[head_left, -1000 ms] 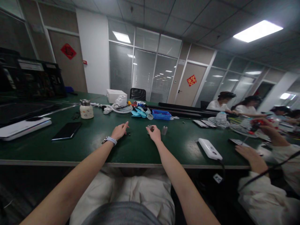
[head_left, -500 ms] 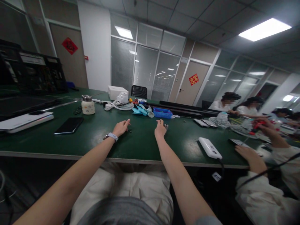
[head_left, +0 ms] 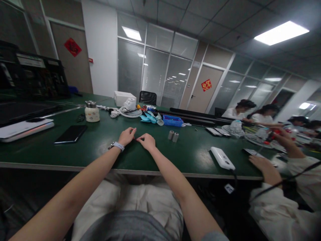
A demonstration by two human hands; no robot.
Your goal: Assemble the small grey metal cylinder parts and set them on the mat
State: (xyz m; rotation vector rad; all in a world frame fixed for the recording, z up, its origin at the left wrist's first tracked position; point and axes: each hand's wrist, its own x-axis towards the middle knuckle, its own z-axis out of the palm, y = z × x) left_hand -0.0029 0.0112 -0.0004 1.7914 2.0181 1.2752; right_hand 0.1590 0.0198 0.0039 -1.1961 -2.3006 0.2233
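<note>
My left hand (head_left: 127,136), with a watch on its wrist, is over the middle of the green table (head_left: 147,159). Its fingers are drawn together; whatever they hold is too small to name. Close beside it, my right hand (head_left: 147,141) has thumb and finger pinched near the left fingertips, at a tiny dark thing I cannot make out. Two short grey metal cylinders (head_left: 175,137) stand upright side by side, to the right of my right hand and apart from it.
A blue tray (head_left: 173,121), light-blue fan blades (head_left: 149,117) and a white fan grille (head_left: 130,112) lie beyond my hands. Leftward are a phone (head_left: 71,134) and a cream jar (head_left: 92,112). A white device (head_left: 222,158) lies right, near a co-worker's hand (head_left: 263,167).
My right hand has moved left from the grey cylinders to my left hand, and both cylinders now stand in plain view. The left hand has barely shifted.
</note>
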